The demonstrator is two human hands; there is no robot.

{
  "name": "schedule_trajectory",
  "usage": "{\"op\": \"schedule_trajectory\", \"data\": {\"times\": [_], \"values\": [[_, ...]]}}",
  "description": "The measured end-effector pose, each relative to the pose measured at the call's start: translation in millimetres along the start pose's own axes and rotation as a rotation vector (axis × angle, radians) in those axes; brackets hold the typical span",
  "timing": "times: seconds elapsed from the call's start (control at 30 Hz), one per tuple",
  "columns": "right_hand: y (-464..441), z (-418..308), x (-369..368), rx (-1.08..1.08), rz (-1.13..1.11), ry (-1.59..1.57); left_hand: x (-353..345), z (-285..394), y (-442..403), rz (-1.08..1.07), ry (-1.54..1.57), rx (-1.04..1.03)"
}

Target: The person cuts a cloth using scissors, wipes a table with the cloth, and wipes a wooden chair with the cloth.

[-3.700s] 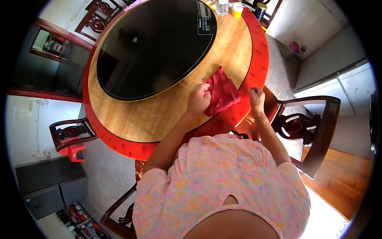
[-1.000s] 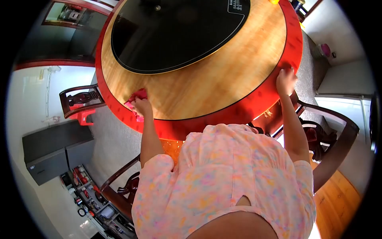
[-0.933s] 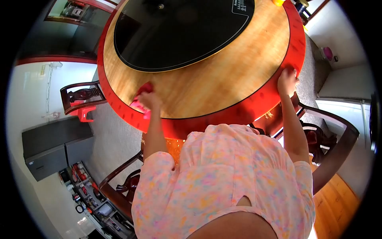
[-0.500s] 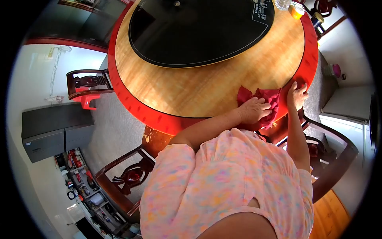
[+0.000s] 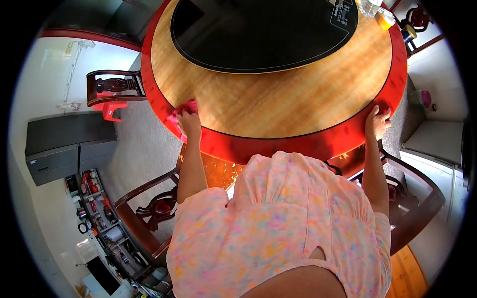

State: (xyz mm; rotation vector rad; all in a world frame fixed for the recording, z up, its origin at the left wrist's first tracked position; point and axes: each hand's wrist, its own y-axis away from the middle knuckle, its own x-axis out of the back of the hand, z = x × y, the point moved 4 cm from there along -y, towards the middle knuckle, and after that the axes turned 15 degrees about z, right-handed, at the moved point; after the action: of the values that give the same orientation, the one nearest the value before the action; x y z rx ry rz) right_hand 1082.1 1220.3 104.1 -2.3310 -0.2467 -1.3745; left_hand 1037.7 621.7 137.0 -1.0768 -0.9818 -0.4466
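Note:
My left hand [image 5: 190, 124] is closed round a crumpled red cloth [image 5: 187, 107] at the left part of the round table's red rim. My right hand [image 5: 378, 122] rests on the rim [image 5: 328, 143] at the right, fingers apart and nothing in them. Between the hands runs the table's wood-patterned surface [image 5: 278, 107]. A large black glass disc [image 5: 263, 35] lies in the middle of the table, beyond both hands.
At the table's far right stand a clear bottle [image 5: 368, 7], a yellow-orange cup [image 5: 385, 21] and a dark jar [image 5: 408, 33]. Dark wooden chairs [image 5: 115, 85] surround the table. A red stool [image 5: 110, 107] and a grey cabinet [image 5: 69, 144] are at the left.
My left hand has swept with the cloth from the right side of the table back to the left rim. My right hand still rests on the right rim. The view has shifted slightly.

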Motion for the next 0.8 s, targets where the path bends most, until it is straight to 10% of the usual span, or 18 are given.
{"op": "schedule_trajectory", "data": {"times": [0.13, 0.27, 0.53, 0.67, 0.8], "values": [[1, -2, 3, -0.01, -0.003, 0.023, 21, 19, 46, -0.253, -0.088, 0.06], [0, -3, 2, -0.016, -0.002, 0.033, 56, 122, 109, -0.375, 0.272, -0.62], [0, 0, 1, -0.021, 0.02, 0.012, 67, 269, 180, -0.67, 0.873, -1.139], [0, 3, -4, -0.006, 0.047, -0.033, 83, 290, 145, -0.586, 1.007, -0.986], [1, 1, -1, -0.008, 0.042, -0.044, 99, 284, 45, -0.071, 1.11, -0.607]]}}
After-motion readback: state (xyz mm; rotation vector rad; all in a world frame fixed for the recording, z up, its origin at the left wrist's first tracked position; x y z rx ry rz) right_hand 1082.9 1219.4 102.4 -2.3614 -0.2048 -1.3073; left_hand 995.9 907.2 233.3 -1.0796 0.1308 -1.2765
